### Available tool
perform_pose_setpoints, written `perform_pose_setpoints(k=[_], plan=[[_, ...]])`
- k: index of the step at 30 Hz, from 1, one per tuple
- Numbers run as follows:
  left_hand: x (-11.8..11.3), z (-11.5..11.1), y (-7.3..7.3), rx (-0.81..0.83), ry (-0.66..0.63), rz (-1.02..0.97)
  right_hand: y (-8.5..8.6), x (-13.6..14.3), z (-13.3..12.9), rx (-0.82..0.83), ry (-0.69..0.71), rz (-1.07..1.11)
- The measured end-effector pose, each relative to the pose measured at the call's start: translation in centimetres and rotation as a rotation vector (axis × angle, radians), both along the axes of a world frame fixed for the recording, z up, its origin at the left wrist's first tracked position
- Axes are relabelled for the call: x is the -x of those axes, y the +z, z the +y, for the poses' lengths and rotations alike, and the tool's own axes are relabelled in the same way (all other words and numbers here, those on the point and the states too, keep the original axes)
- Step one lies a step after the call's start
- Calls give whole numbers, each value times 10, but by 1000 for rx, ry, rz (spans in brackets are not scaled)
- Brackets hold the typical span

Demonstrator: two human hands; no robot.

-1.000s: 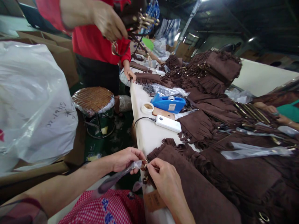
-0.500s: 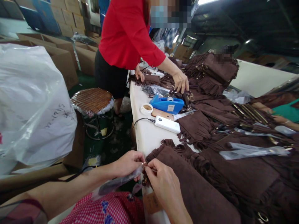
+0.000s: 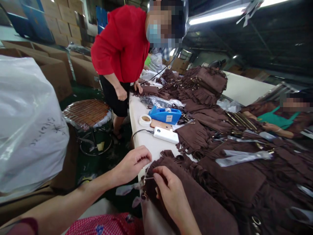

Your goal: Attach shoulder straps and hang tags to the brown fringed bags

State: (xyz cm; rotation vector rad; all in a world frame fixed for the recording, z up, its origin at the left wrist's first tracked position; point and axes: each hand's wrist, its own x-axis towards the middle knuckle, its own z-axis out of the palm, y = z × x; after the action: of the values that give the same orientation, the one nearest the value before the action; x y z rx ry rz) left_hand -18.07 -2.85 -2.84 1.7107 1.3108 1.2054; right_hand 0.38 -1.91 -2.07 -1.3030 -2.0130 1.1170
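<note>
Head view: white table (image 3: 158, 146) stretching forward of both hands, with fringed brown pieces (image 3: 202, 85) heaped ahead and to the right of them; whether those are finished cannot be told.
Brown fringed bag (image 3: 195, 195): flat at the near table edge, beneath and to the right of the right hand (image 3: 168, 189); its corner, below the left hand (image 3: 133, 163), seems to be where the work is.
Right hand: thumb and forefinger nearly closed, pinching a thin strand (image 3: 149, 178) that runs leftward to the bag's corner.
Left hand: fingers curled, tips close together; whether it grips something thin cannot be told.
Clear plastic sleeve (image 3: 126, 189): hanging past the table edge below the left hand, judged already joined at the corner.
Gold fitting (image 3: 144, 195): left of the right hand; closed or not, too small to tell.
Thin strand: still pinched, so this part looks unfinished.
Co-worker in red (image 3: 119, 45), since the earlier frame: arm drawn back from the blue tape dispenser (image 3: 164, 115), ahead of the hands.
Hands, since then: left has parted from right.
Plastic, since then: no longer stretched below the left forearm; it droops.
</note>
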Motion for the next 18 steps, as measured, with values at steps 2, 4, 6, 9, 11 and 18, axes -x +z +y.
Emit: perform_pose_setpoints(k=[2, 4, 6, 9, 11, 18], plan=[[-3, 2, 2, -23, -4, -27, -4, 8, 1, -14, -3, 41], [-5, 4, 2, -24, -9, -49, -5, 12, 3, -26, 16, 49], [-8, 5, 1, -10, -17, -72, -4, 13, 3, -50, 33, 56], [-12, 7, -2, 36, -30, -131, -4, 11, 4, -72, 64, 86], [-13, 7, -5, 106, -20, -208, -7, 10, 5, -87, 63, 97], [-10, -5, -24, 332, -80, -165, -24, 5, 6, -102, -11, 78]])
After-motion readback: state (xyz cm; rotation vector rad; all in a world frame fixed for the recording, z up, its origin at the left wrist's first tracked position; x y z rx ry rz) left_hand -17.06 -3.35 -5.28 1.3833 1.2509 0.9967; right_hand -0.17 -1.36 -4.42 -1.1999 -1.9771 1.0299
